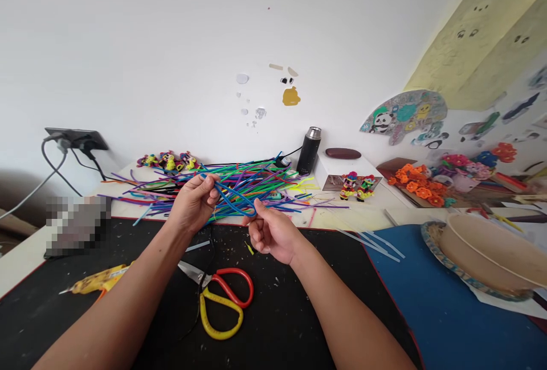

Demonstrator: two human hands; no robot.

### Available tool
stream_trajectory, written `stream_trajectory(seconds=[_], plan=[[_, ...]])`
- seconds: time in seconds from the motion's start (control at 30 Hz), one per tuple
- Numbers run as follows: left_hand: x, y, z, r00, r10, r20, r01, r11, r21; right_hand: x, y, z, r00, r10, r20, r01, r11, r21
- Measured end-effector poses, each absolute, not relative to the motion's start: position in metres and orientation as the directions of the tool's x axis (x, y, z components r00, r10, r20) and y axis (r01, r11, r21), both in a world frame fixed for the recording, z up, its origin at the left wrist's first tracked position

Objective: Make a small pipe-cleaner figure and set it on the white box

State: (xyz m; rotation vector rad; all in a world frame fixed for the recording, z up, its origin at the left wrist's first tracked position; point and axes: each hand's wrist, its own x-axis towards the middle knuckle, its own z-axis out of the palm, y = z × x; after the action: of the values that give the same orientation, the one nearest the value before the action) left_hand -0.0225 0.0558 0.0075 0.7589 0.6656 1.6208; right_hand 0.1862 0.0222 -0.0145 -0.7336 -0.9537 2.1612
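Observation:
My left hand point(197, 202) pinches a blue pipe cleaner point(233, 190) between thumb and fingers. Toward the right, my right hand point(273, 232) grips the blue strand too, with the other fingers curled in. Both hands hover over the near edge of a heap of many-coloured pipe cleaners point(166, 198), so where the held piece ends against the heap is hard to make out. Below the hands, scissors point(221, 333) with one red and one yellow handle lie on the black mat point(273, 324). A yellow glue gun point(96, 280) rests left of them, partly behind my left forearm.
A black thermos point(308, 153) stands against the wall beside a white box point(335, 167). Small pipe cleaner figures point(365, 186) sit before it. Clear glue sticks point(378, 244) lie rightward, near orange flowers point(421, 185) and a large bowl point(491, 250). Cables hang from the wall socket point(77, 139).

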Motion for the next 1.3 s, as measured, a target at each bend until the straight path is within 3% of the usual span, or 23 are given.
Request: stream_trajectory(seconds=[0.43,1.3], plan=[[-0.0235,0.0571,0.0027,-0.094,0.987,0.134,-0.638,-0.163,0.753,0.1840,0.0198,-0.0138,-0.628,0.757,-0.180,-0.424,-0.527,-0.737],[-0.0212,0.0575,0.0037,-0.129,0.982,0.138,-0.638,-0.189,0.746,0.1812,0.0185,-0.0170,-0.601,0.790,-0.116,-0.397,-0.422,-0.815]])
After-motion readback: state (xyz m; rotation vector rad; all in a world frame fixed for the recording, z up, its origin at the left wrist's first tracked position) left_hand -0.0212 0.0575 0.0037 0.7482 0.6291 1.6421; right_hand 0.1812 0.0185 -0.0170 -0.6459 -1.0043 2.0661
